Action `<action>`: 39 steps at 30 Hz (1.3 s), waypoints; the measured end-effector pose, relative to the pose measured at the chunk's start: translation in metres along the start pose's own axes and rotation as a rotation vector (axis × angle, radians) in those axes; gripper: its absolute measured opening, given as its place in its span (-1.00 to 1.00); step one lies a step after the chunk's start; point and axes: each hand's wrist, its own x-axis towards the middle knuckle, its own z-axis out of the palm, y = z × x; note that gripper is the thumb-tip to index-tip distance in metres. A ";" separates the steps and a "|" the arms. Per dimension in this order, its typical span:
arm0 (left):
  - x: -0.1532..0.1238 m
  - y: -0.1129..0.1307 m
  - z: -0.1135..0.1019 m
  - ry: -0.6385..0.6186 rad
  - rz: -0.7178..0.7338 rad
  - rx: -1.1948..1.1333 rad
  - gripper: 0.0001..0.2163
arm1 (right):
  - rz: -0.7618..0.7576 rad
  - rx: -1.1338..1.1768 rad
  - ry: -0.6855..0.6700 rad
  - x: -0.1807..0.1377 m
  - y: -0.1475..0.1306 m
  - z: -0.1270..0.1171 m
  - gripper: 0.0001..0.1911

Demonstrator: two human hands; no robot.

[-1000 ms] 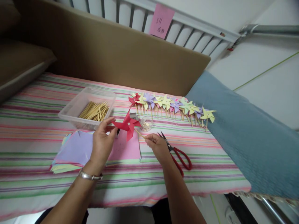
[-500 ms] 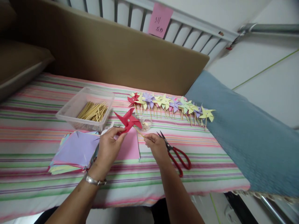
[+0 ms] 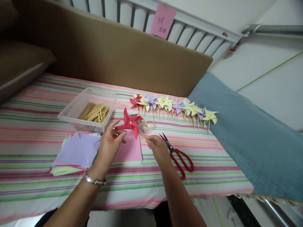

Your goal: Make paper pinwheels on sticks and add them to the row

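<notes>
Over the far edge of the pink paper point(image 3: 129, 151), holding the red pinwheel point(image 3: 130, 122) by its stick point(image 3: 143, 136), pinched in the right grip point(image 3: 159, 149) and pointing forward-left, with its blades point(image 3: 135, 128) nearest the loose, spread left grip point(image 3: 110, 143).

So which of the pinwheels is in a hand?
The red pinwheel whose stick the right hand grips; the other pinwheels, including a second red one, are lined up farther back.

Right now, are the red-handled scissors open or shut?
Slightly open: the scissors show a gap between the tips of their blades, and the red handles stand apart.
</notes>
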 end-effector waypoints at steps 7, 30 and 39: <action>0.010 -0.011 -0.001 -0.003 -0.066 -0.067 -0.76 | -0.026 -0.011 -0.029 -0.006 -0.008 0.004 -0.87; 0.007 -0.004 -0.002 -0.022 -0.166 -0.193 -0.72 | -0.079 -0.097 -0.092 -0.009 -0.002 0.011 -0.86; 0.011 0.000 -0.010 -0.006 -0.005 -0.120 -0.57 | -0.192 -0.341 0.048 0.008 0.008 -0.016 -0.84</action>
